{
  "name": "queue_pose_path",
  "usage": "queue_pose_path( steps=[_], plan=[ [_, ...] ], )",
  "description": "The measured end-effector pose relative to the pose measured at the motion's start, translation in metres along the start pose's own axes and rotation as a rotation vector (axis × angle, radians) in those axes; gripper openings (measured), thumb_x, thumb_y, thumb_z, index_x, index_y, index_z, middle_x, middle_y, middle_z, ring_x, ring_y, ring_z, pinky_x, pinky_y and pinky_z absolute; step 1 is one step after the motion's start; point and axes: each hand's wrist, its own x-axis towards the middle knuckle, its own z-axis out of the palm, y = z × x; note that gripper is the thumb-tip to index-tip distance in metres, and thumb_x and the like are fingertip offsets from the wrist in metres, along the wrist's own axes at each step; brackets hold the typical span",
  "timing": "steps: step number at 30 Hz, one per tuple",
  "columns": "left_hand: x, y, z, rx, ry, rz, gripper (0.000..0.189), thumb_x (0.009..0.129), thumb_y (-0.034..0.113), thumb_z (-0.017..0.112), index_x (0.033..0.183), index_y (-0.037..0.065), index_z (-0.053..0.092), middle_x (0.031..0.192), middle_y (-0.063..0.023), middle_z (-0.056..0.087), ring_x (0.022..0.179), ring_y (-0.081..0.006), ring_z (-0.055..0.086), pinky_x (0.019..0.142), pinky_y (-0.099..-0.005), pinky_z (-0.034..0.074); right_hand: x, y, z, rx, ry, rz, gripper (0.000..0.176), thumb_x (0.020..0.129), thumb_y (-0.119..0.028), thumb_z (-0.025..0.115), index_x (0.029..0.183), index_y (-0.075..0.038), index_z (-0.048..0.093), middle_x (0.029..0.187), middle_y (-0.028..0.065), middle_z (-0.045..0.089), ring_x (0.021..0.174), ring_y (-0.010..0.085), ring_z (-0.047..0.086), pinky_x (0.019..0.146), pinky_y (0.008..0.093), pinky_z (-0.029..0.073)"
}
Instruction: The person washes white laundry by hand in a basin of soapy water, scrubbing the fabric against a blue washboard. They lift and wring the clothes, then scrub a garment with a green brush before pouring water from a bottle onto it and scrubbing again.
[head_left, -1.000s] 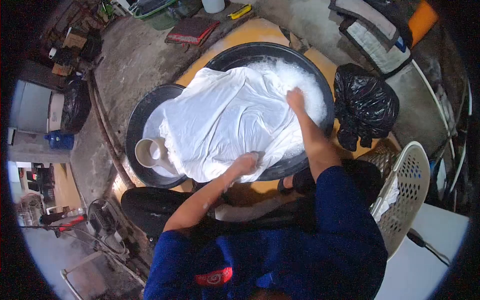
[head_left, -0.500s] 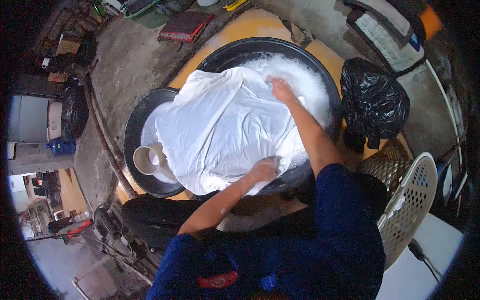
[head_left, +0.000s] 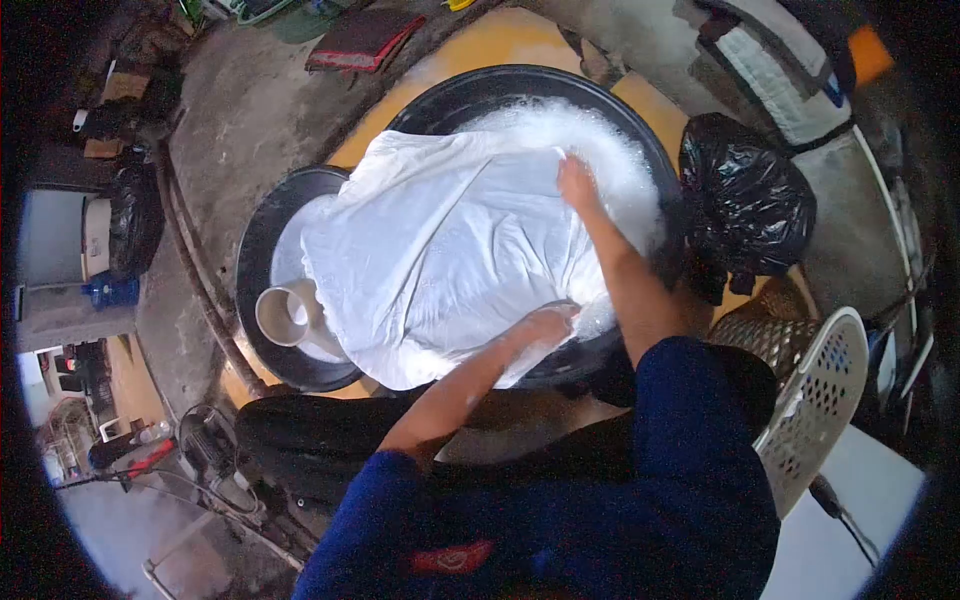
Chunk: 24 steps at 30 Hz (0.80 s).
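Observation:
A wet white cloth (head_left: 450, 240) is spread across a large black tub (head_left: 655, 120) of suds, and its left part overhangs a smaller black tub (head_left: 262, 215). At the cloth's upper right corner, my right hand (head_left: 577, 182) is closed on the edge, beside the foam (head_left: 620, 150). Lower down, my left hand (head_left: 548, 326) is closed on gathered folds along the near right edge, its fingertips partly hidden by cloth and suds. A beige cylindrical vessel (head_left: 275, 318) sits in the smaller tub, left of the cloth.
A black plastic bag (head_left: 745, 195) stands right of the large tub, with a pale perforated basket (head_left: 825, 400) nearer me. A folded dark red mat (head_left: 365, 42) lies on the concrete floor beyond. Long poles (head_left: 190, 250) lean at the left.
My right hand has moved slightly right and nearer me, pulling the cloth's upper edge straighter. My left hand has slid right along the near edge. The view has shifted a little.

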Motion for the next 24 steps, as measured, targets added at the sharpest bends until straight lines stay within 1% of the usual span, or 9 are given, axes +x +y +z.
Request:
queue_pose_path(
  steps=[1, 3, 5, 7, 9, 12, 15, 18, 24],
  plan=[
    [-0.004, 0.007, -0.001, -0.088, 0.054, -0.015, 0.037, 0.073, 0.011, 0.045, 0.108, 0.0, 0.047, 0.112, -0.0177, 0.048, 0.11, -0.0258, 0.042, 0.092, -0.0319, 0.035, -0.01, -0.003, 0.0, 0.022, 0.051, 0.079, 0.027, 0.074, -0.01, 0.045, 0.097, 0.002, 0.054, 0.097, 0.0204, 0.055, 0.091, 0.0332, 0.052, 0.084, 0.0401, 0.04],
    [-0.004, 0.011, 0.019, 0.219, 0.269, -0.005, 0.037, 0.073, 0.013, 0.045, 0.108, 0.001, 0.048, 0.103, -0.0173, 0.049, 0.104, -0.0257, 0.045, 0.089, -0.0331, 0.036, -0.029, -0.009, 0.007, 0.078, 0.158, 0.236, 0.027, 0.076, -0.011, 0.045, 0.098, 0.001, 0.054, 0.099, 0.0209, 0.055, 0.092, 0.0341, 0.052, 0.084, 0.0406, 0.039],
    [-0.003, 0.012, 0.03, 0.359, 0.523, 0.069, 0.035, 0.072, 0.016, 0.046, 0.105, 0.002, 0.049, 0.089, -0.0166, 0.049, 0.095, -0.0249, 0.048, 0.086, -0.0342, 0.036, -0.046, 0.007, 0.015, 0.04, 0.072, 0.104, 0.027, 0.079, -0.013, 0.044, 0.098, 0.001, 0.054, 0.101, 0.0219, 0.054, 0.092, 0.0352, 0.051, 0.084, 0.0401, 0.039],
    [0.01, -0.011, 0.03, 0.268, 0.17, 0.117, 0.038, 0.072, 0.016, 0.046, 0.107, 0.002, 0.048, 0.089, -0.018, 0.05, 0.097, -0.0258, 0.048, 0.087, -0.0357, 0.035, -0.068, 0.035, 0.034, 0.014, 0.058, 0.021, 0.026, 0.08, -0.014, 0.043, 0.098, 0.001, 0.054, 0.102, 0.0226, 0.053, 0.091, 0.0355, 0.051, 0.083, 0.0398, 0.04],
    [0.002, 0.005, 0.022, 0.084, 0.217, 0.139, 0.043, 0.074, 0.017, 0.044, 0.113, 0.0, 0.045, 0.09, -0.0203, 0.054, 0.101, -0.028, 0.048, 0.089, -0.0367, 0.036, -0.076, 0.066, 0.051, -0.011, 0.134, -0.024, 0.026, 0.08, -0.014, 0.043, 0.097, 0.001, 0.055, 0.102, 0.0229, 0.053, 0.089, 0.035, 0.053, 0.08, 0.0395, 0.041],
    [-0.014, 0.023, 0.023, 0.166, 0.388, 0.095, 0.046, 0.078, 0.024, 0.043, 0.118, 0.0, 0.041, 0.101, -0.0234, 0.053, 0.106, -0.0314, 0.046, 0.09, -0.0369, 0.035, -0.092, 0.035, 0.004, -0.168, 0.064, 0.166, 0.024, 0.077, -0.012, 0.045, 0.094, 0.002, 0.055, 0.098, 0.0216, 0.054, 0.086, 0.0336, 0.054, 0.078, 0.0397, 0.043],
    [-0.039, 0.069, -0.015, 0.077, 0.148, -0.258, 0.052, 0.078, 0.02, 0.043, 0.123, -0.002, 0.031, 0.12, -0.0221, 0.042, 0.111, -0.0349, 0.041, 0.094, -0.0373, 0.031, -0.109, 0.067, 0.036, -0.065, 0.27, 0.025, 0.024, 0.076, -0.01, 0.045, 0.094, 0.003, 0.054, 0.091, 0.0207, 0.056, 0.082, 0.0341, 0.055, 0.074, 0.0404, 0.044],
    [-0.019, 0.025, 0.0, -0.045, -0.026, -0.154, 0.053, 0.081, 0.037, 0.042, 0.121, 0.002, 0.037, 0.114, -0.0264, 0.045, 0.109, -0.0368, 0.042, 0.09, -0.0402, 0.035, -0.109, 0.069, 0.025, -0.165, 0.176, 0.153, 0.024, 0.076, -0.01, 0.044, 0.094, 0.004, 0.053, 0.09, 0.0208, 0.056, 0.081, 0.0345, 0.055, 0.074, 0.0407, 0.044],
    [-0.038, 0.046, -0.018, 0.023, 0.009, -0.153, 0.062, 0.08, 0.047, 0.043, 0.126, 0.007, 0.033, 0.117, -0.0182, 0.047, 0.11, -0.0358, 0.042, 0.09, -0.0415, 0.034, -0.098, 0.069, 0.015, -0.298, -0.033, 0.372, 0.023, 0.077, -0.009, 0.043, 0.094, 0.004, 0.053, 0.087, 0.021, 0.056, 0.081, 0.0352, 0.055, 0.074, 0.0414, 0.043]
  ],
)
